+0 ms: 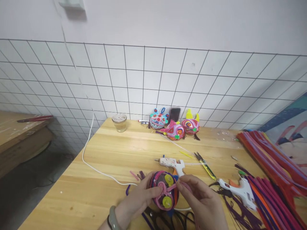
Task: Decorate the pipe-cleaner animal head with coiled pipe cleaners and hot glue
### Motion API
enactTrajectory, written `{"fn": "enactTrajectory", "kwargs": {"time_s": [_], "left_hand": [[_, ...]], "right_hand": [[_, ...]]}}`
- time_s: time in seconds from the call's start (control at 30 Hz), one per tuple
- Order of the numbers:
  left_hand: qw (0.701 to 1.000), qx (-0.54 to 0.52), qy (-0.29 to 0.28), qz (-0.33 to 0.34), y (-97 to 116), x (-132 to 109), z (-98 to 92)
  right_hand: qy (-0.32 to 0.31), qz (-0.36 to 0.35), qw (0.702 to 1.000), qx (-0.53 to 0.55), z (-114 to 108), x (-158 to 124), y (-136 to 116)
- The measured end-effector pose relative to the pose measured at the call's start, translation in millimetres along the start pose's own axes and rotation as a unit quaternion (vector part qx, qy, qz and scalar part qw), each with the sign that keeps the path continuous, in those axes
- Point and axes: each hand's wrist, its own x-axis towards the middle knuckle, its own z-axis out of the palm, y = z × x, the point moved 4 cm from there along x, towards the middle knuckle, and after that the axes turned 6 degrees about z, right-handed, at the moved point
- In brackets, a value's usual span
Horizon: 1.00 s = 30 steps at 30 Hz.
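Observation:
My left hand (144,199) is closed around the side of a round craft ball (157,204), its thumb pressing on a pink coil at the front. Yellow button-like discs (167,202), pink loops and dark blue edging decorate this ball. My right hand (201,199) pinches a pink pipe cleaner (172,187) that runs across the ball's face. Just behind the ball lies a white glue gun (171,163), its nozzle pointing left. Below the ball, black-handled scissors (159,220) are partly hidden by my hands.
Three finished-looking decorated balls (176,131) stand by the wall, with a glass cup (119,123) to their left. Yellow-handled snips (205,165), a second glue gun (237,190) and bundles of coloured pipe cleaners (271,198) lie on the right. A white cord (96,171) crosses the table.

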Motion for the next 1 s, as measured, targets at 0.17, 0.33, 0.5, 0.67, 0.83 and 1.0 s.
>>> {"fn": "enactTrajectory", "kwargs": {"time_s": [0.17, 0.33, 0.5, 0.67, 0.83, 1.0], "left_hand": [[1.0, 0.014, 0.004, -0.003, 0.8, -0.4, 1.1], [0.999, 0.037, 0.004, 0.007, 0.5, 0.0, -0.7], [0.997, 0.076, 0.018, 0.008, -1.1, 1.3, -4.0], [0.999, 0.026, 0.021, -0.002, -1.7, 2.6, -2.1], [1.0, 0.015, 0.026, 0.005, -2.7, 2.2, -3.8], [1.0, 0.008, 0.021, -0.006, -6.1, 1.5, -5.3]], "right_hand": [[-0.014, -0.008, 1.0, -0.014, 4.4, -2.2, -1.0], [-0.021, -0.011, 0.999, -0.027, 7.6, -3.1, -6.0], [-0.031, -0.027, 0.997, -0.061, 7.8, -3.2, -5.3], [-0.007, -0.034, 0.998, -0.059, 9.1, -5.0, -0.1], [-0.003, -0.061, 0.995, -0.085, 11.2, -5.6, -0.5], [0.002, -0.062, 0.994, -0.089, 10.9, -3.3, -1.2]]}}
